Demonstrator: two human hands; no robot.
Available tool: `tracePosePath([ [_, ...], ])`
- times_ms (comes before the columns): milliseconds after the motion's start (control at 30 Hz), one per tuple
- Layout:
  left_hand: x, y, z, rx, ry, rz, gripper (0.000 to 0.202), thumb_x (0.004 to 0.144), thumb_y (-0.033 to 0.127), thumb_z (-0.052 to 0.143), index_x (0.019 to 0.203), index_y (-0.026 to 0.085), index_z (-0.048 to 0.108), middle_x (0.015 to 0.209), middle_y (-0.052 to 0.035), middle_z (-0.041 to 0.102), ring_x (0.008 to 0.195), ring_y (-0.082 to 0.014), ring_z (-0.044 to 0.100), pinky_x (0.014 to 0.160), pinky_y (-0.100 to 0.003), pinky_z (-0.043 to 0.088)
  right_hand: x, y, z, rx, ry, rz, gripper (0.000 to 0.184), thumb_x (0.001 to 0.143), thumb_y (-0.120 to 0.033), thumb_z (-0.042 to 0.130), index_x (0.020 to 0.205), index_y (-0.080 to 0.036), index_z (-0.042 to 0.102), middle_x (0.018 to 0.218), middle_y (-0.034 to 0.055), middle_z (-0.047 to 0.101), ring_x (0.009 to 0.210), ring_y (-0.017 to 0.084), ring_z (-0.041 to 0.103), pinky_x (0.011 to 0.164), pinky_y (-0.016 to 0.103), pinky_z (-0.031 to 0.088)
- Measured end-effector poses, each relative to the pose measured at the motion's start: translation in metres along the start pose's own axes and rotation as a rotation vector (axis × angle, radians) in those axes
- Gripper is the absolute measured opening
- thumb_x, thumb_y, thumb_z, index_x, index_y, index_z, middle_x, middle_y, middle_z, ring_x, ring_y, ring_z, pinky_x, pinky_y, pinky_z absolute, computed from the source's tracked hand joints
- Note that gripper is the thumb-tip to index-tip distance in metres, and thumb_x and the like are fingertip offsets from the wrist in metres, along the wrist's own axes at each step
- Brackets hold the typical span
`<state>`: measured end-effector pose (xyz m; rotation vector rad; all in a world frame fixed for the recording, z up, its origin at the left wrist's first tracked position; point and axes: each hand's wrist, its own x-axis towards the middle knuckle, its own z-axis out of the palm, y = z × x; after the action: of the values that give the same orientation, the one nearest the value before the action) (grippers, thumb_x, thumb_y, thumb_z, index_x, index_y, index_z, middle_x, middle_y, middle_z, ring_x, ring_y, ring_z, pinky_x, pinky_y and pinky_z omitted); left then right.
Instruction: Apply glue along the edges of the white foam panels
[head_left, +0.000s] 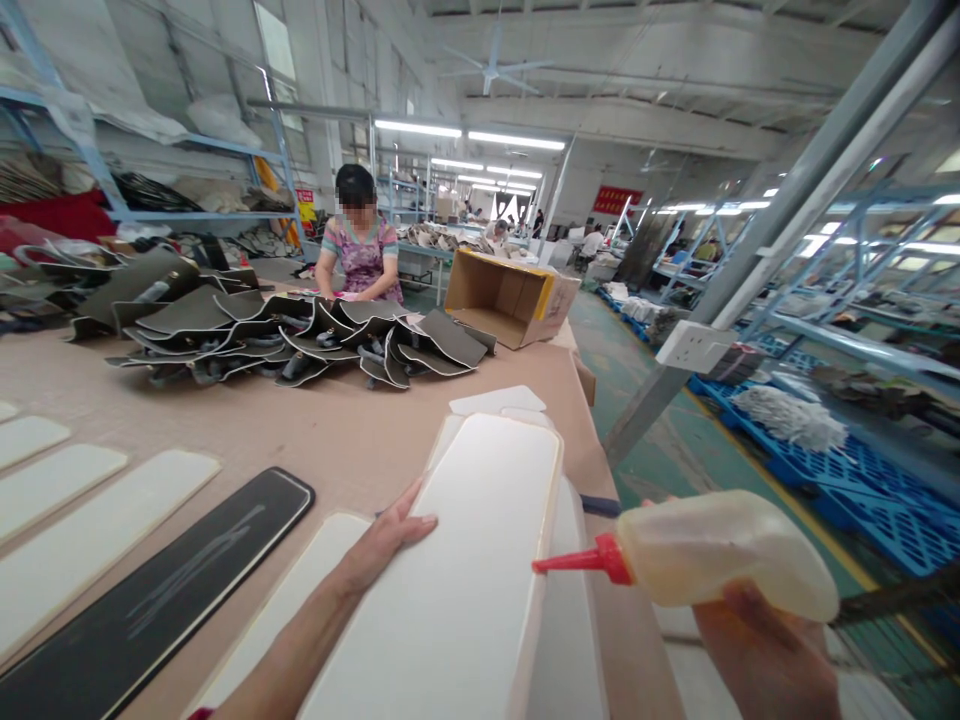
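Observation:
A long white panel (457,560) with rounded corners lies in front of me, on top of other white pieces. My left hand (394,535) grips its left edge, the thumb resting on the top face and the other fingers partly hidden along the side. In my right hand (765,640) is a translucent squeeze glue bottle (720,550) with yellowish liquid inside, tipped on its side. Its red nozzle (585,562) points left, and the tip meets the panel's right edge, where a thin yellowish line runs.
Left of me lie a black strip (165,600) with a smeared streak and several white panels (112,540). Dark grey pieces (300,335) are heaped across the table (330,440), near an open cardboard box (499,300). A co-worker (360,245) works behind the heap. A metal post (720,310) with a socket leans at right.

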<state>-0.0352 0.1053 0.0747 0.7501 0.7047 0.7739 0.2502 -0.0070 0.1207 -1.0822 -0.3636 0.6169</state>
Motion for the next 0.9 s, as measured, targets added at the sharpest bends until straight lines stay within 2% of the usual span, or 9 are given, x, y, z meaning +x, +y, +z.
tracePosePath([
  [133, 0.002, 0.003, -0.002, 0.052, -0.029, -0.006, 0.088, 0.071, 0.030, 0.075, 0.147, 0.022, 0.033, 0.114, -0.0107, 0.070, 0.078, -0.0225, 0.070, 0.060, -0.025, 0.053, -0.002, -0.001, -0.003, -0.004, -0.057, 0.036, 0.077, 0.034, -0.026, 0.089, 0.107, -0.024, 0.066, 0.097, 0.0125, 0.069, 0.089, 0.036, 0.066, 0.063, 0.045, 0.061],
  [300, 0.007, 0.005, -0.006, 0.078, -0.064, -0.016, 0.083, 0.072, 0.030, 0.075, 0.145, 0.023, 0.036, 0.112, -0.0107, 0.070, 0.074, -0.0202, 0.070, 0.060, -0.024, 0.053, -0.001, 0.011, -0.017, 0.056, -0.140, -0.009, 0.059, 0.059, -0.032, 0.084, 0.114, -0.024, 0.063, 0.100, 0.0107, 0.069, 0.097, 0.032, 0.064, 0.069, 0.042, 0.061],
  [367, 0.009, 0.006, -0.007, 0.069, -0.065, -0.028, 0.082, 0.073, 0.029, 0.074, 0.145, 0.023, 0.037, 0.110, -0.0102, 0.071, 0.071, -0.0191, 0.069, 0.058, -0.024, 0.053, 0.002, 0.015, -0.025, 0.088, -0.182, 0.018, 0.059, 0.061, -0.028, 0.083, 0.116, -0.025, 0.062, 0.101, 0.0105, 0.069, 0.097, 0.031, 0.064, 0.069, 0.041, 0.061],
  [467, 0.010, 0.007, -0.006, 0.052, -0.049, -0.022, 0.079, 0.073, 0.027, 0.073, 0.144, 0.023, 0.037, 0.109, -0.0097, 0.071, 0.072, -0.0186, 0.069, 0.058, -0.023, 0.053, 0.005, 0.016, -0.032, 0.077, -0.214, 0.084, 0.066, 0.055, -0.021, 0.083, 0.117, -0.028, 0.061, 0.102, 0.0090, 0.069, 0.095, 0.030, 0.065, 0.068, 0.039, 0.060],
  [533, 0.010, 0.008, -0.006, 0.047, -0.039, -0.013, 0.077, 0.074, 0.026, 0.072, 0.143, 0.023, 0.038, 0.108, -0.0094, 0.071, 0.073, -0.0193, 0.070, 0.060, -0.024, 0.054, 0.003, 0.012, -0.027, 0.050, -0.192, 0.110, 0.068, 0.049, -0.021, 0.084, 0.114, -0.027, 0.063, 0.102, 0.0099, 0.069, 0.094, 0.031, 0.065, 0.068, 0.039, 0.060],
  [633, 0.012, 0.009, -0.007, 0.042, -0.034, -0.009, 0.075, 0.075, 0.026, 0.071, 0.142, 0.022, 0.038, 0.106, -0.0095, 0.071, 0.069, -0.0185, 0.069, 0.059, -0.025, 0.055, -0.006, 0.002, -0.007, 0.015, -0.036, 0.145, 0.075, 0.035, -0.025, 0.085, 0.108, -0.025, 0.066, 0.102, 0.0113, 0.069, 0.095, 0.034, 0.065, 0.062, 0.037, 0.061],
  [733, 0.015, 0.009, -0.008, 0.037, -0.049, 0.006, 0.076, 0.075, 0.026, 0.071, 0.143, 0.021, 0.037, 0.105, -0.0103, 0.071, 0.066, -0.0183, 0.068, 0.056, -0.025, 0.054, -0.017, -0.008, 0.016, 0.019, 0.136, 0.195, 0.084, 0.022, -0.025, 0.083, 0.104, -0.025, 0.066, 0.102, 0.0111, 0.069, 0.093, 0.036, 0.065, 0.049, 0.030, 0.058],
  [800, 0.016, 0.009, -0.008, 0.038, -0.057, 0.015, 0.077, 0.074, 0.027, 0.072, 0.143, 0.022, 0.037, 0.104, -0.0102, 0.071, 0.067, -0.0191, 0.069, 0.055, -0.026, 0.054, -0.022, -0.012, 0.025, 0.029, 0.164, 0.230, 0.087, 0.017, -0.021, 0.081, 0.103, -0.025, 0.066, 0.102, 0.0114, 0.069, 0.088, 0.035, 0.066, 0.044, 0.029, 0.056],
  [900, 0.018, 0.009, -0.008, 0.038, -0.056, 0.013, 0.077, 0.074, 0.027, 0.071, 0.143, 0.022, 0.037, 0.103, -0.0095, 0.071, 0.067, -0.0186, 0.068, 0.055, -0.025, 0.054, -0.024, -0.014, 0.027, 0.050, 0.162, 0.241, 0.088, 0.016, -0.020, 0.082, 0.102, -0.025, 0.066, 0.101, 0.0114, 0.069, 0.080, 0.033, 0.067, 0.044, 0.030, 0.056],
])
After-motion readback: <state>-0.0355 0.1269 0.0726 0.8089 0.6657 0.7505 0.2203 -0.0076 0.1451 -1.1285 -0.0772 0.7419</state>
